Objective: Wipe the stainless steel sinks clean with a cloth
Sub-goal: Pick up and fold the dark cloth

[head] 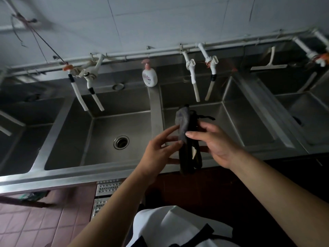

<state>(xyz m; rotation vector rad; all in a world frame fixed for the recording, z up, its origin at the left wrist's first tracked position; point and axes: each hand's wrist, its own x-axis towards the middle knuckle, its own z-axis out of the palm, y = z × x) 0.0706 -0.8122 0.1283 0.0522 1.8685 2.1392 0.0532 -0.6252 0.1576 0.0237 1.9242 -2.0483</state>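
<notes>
A dark grey cloth [185, 125] hangs in the air above the front rim of the steel sink unit [99, 173], its lower part drooping in black folds. My left hand [160, 150] pinches the cloth's left side between thumb and fingers. My right hand [211, 141] holds the cloth from the right, thumb across its front. Two basins lie beneath: the middle-left basin [99, 132] with a round drain [121, 142], and the basin [229, 122] behind my hands.
White plastic taps [194, 81] and another white tap [89, 90] hang over the basins. A soap pump bottle [149, 75] stands on the divider at the back. More basins continue left and right. A floor drain grate [106, 189] lies on the red tiles below.
</notes>
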